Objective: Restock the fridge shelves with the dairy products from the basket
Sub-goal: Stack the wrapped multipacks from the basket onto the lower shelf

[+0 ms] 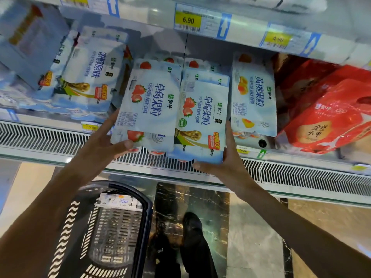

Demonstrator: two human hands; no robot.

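flanking yogurt packs (pixel 172 113): left grip (pixel 104 143), right grip (pixel 226 157)

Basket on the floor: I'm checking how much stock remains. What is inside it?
One white dairy pack lies at the far end of the basket; the rest of its visible floor is bare mesh. The left arm covers its near left corner.

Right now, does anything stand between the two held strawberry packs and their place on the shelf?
Yes, partly: shelved strawberry packs lie directly behind the held strawberry packs, filling the back of that slot. The peach pack borders it on the right. Nothing else visible blocks the way.
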